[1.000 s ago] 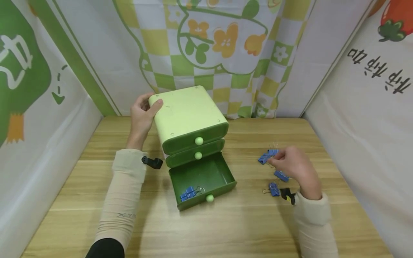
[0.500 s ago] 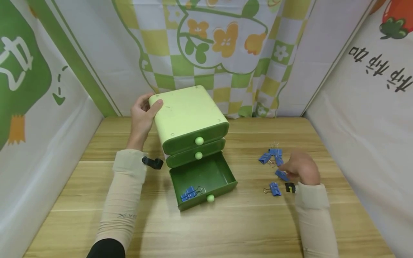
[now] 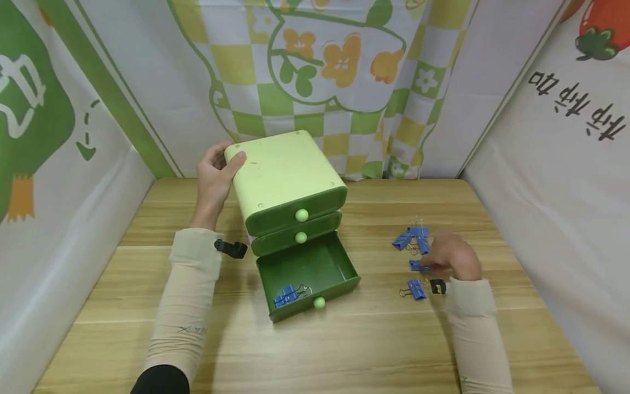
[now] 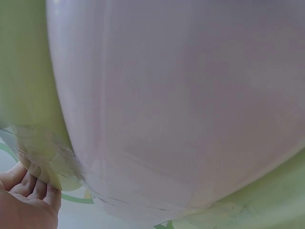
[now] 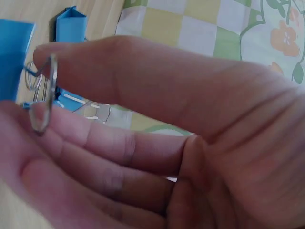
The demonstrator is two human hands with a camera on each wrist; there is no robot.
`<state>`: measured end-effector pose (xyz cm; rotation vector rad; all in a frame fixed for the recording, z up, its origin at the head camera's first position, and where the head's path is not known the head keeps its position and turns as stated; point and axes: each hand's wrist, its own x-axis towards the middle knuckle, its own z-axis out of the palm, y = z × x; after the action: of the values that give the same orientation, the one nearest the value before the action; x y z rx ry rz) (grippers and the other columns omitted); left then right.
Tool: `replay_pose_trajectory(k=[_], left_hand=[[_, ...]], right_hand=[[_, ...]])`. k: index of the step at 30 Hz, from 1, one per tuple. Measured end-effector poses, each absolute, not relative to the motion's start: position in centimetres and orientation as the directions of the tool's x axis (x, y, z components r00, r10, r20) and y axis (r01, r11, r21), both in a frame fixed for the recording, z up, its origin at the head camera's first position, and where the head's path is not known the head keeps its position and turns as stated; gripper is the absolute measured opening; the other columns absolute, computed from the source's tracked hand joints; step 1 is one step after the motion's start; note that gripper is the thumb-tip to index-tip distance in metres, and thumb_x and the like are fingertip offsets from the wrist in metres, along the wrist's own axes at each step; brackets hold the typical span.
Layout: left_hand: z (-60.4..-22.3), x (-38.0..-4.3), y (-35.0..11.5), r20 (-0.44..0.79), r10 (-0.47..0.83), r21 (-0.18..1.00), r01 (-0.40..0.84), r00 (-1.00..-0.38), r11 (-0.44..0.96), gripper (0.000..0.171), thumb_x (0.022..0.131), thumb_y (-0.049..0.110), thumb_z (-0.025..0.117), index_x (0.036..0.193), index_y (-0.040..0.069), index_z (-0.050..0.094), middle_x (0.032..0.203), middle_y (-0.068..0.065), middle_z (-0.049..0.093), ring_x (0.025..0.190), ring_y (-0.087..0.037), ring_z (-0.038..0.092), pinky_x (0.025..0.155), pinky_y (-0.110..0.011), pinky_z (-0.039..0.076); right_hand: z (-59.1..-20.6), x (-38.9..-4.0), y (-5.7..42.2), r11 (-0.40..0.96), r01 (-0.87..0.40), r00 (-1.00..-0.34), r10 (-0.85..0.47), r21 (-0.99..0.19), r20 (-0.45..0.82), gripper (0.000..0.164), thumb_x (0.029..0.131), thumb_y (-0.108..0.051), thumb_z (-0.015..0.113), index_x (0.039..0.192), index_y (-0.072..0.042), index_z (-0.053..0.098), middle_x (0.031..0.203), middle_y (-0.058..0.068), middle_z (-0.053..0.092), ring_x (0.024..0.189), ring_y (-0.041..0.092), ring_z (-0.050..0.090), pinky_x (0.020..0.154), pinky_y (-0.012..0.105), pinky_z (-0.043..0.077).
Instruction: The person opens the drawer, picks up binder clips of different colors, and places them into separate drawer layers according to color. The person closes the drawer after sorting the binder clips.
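Note:
My left hand [image 3: 213, 178] grips the back left corner of a light green drawer cabinet [image 3: 285, 169], its thumb lying on the top. The bottom drawer [image 3: 339, 257] is pulled out, with blue binder clips [image 3: 290, 294] at its front left corner. At right, my right hand [image 3: 455, 256] pinches a blue binder clip [image 3: 418, 265] between thumb and fingers, low over the table. Its blue body [image 5: 13, 59] and wire handle [image 5: 47, 95] show in the right wrist view. In the left wrist view, curled fingers [image 4: 38, 183] hold the cabinet's edge.
Two blue clips [image 3: 412, 238] lie just behind the held one, and another clip [image 3: 416, 289] lies in front of it. The upper two drawers [image 3: 275, 219] stick out less than the bottom one. A checkered curtain [image 3: 275, 98] hangs behind the wooden table [image 3: 374, 350].
My right hand has moved from the back clips toward the nearer middle clip and taken hold of it, shifting it slightly left. The left hand and cabinet stay put.

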<state>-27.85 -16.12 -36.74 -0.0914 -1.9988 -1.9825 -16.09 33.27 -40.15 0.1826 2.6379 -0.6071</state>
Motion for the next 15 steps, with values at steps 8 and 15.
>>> replay_pose_trajectory(k=[8,15], left_hand=[[-36.7,-27.7,-16.1,0.277,-0.182,0.961,0.275,-0.944,0.036,0.061,0.096,0.03,0.078,0.147,0.005,0.057,0.134,-0.002,0.061,0.12,-0.012,0.057,0.106,-0.026,0.047],[-36.7,-27.7,-16.1,0.278,-0.177,0.96,0.278,-0.944,0.023,0.063,0.097,0.03,0.077,0.149,0.003,0.055,0.134,-0.001,0.061,0.119,-0.012,0.057,0.104,-0.025,0.048]], right_hand=[[-41.0,-16.7,33.5,0.859,0.119,-0.929,-0.081,-0.497,-0.362,0.017,0.084,-0.015,0.082,0.096,-0.004,0.076,0.102,0.012,0.074,0.094,0.026,0.065,0.081,0.039,0.055],[-41.8,-17.7,33.2,0.745,0.152,-0.907,-0.156,-0.65,-0.39,0.019,0.093,-0.008,0.074,0.11,0.001,0.076,0.104,0.012,0.078,0.091,0.02,0.073,0.084,0.035,0.06]])
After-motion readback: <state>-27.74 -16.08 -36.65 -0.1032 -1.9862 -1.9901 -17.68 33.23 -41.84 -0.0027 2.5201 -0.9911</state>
